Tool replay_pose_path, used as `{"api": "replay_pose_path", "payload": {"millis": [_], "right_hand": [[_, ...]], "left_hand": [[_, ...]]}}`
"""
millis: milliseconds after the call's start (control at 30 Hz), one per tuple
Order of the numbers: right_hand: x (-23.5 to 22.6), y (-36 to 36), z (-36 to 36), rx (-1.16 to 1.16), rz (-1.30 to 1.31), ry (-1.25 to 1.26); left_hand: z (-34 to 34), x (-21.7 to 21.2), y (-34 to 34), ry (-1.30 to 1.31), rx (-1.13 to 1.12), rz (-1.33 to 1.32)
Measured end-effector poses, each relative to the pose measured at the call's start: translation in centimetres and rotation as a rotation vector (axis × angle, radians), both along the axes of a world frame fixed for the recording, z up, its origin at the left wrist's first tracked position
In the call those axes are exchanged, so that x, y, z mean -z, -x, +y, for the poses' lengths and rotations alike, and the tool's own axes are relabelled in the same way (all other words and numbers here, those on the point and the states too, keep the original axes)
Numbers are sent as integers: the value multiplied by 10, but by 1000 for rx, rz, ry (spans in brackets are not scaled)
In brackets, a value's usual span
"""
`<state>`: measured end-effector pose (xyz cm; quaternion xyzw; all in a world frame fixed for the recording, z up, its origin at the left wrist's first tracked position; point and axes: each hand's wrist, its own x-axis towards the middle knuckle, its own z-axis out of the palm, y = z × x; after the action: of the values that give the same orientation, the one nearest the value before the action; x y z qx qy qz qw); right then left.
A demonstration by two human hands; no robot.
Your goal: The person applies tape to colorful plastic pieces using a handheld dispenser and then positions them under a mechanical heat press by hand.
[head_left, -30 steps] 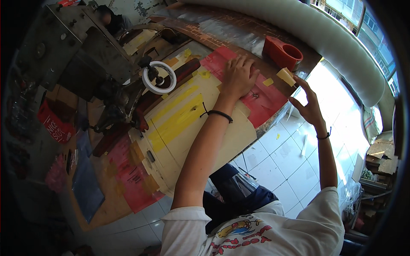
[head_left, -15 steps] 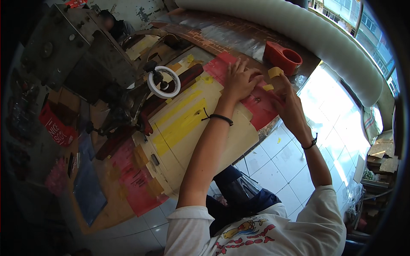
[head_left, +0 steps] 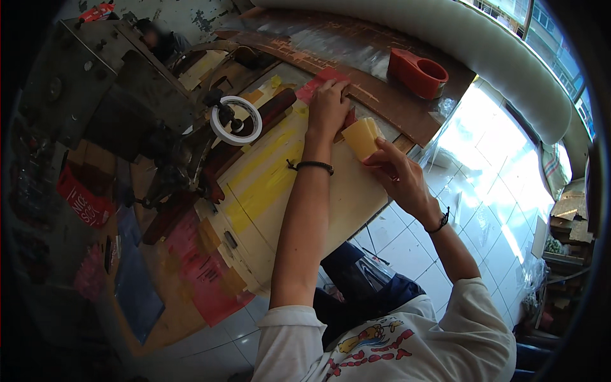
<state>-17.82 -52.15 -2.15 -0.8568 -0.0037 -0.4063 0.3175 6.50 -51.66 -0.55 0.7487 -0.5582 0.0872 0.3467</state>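
Observation:
My left hand (head_left: 328, 107) is at the far end of the cream-coloured board (head_left: 347, 184), its fingers curled over a bunched red plastic sheet (head_left: 323, 81). A fold of the sheet shows beside the palm; the hand hides part of it. Just to the right, my right hand (head_left: 405, 178) pinches a piece of yellow tape (head_left: 360, 139) that stands up, slightly curved, above the board. Whether it is a roll or a loose strip, I cannot tell. Yellow stripes (head_left: 267, 184) run along the board's surface.
A red tape dispenser (head_left: 417, 73) sits at the back right. Left of the board, a dark machine arm (head_left: 178, 162) carries a white ring (head_left: 256, 124). Another red sheet (head_left: 203, 274) and a blue sheet (head_left: 137, 286) lie at the near left. A person (head_left: 162, 41) is at the far left.
The red sheet at the far end has been drawn back to the left, baring the board's corner. My left hand moved left; my right hand came nearer with the yellow tape.

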Motion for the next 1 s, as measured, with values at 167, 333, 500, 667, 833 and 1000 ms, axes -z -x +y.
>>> {"api": "replay_pose_path", "payload": {"millis": [167, 333, 500, 667, 833, 1000], "right_hand": [[-8, 7, -4, 239, -109, -77], [-9, 7, -18, 422, -130, -261], [-19, 13, -15, 510, -13, -253], [-20, 14, 3, 505, -16, -479], [-13, 14, 1, 598, -34, -410], [-31, 5, -2, 639, -37, -347]], "left_hand": [[-4, -24, 24, 184, -245, -50], [2, -25, 26, 300, -327, -157], [6, -24, 19, 335, -337, -445], [4, -25, 20, -154, -310, -269], [-1, -29, 38, -174, -180, 48], [-4, -3, 12, 16, -121, -18]]}}
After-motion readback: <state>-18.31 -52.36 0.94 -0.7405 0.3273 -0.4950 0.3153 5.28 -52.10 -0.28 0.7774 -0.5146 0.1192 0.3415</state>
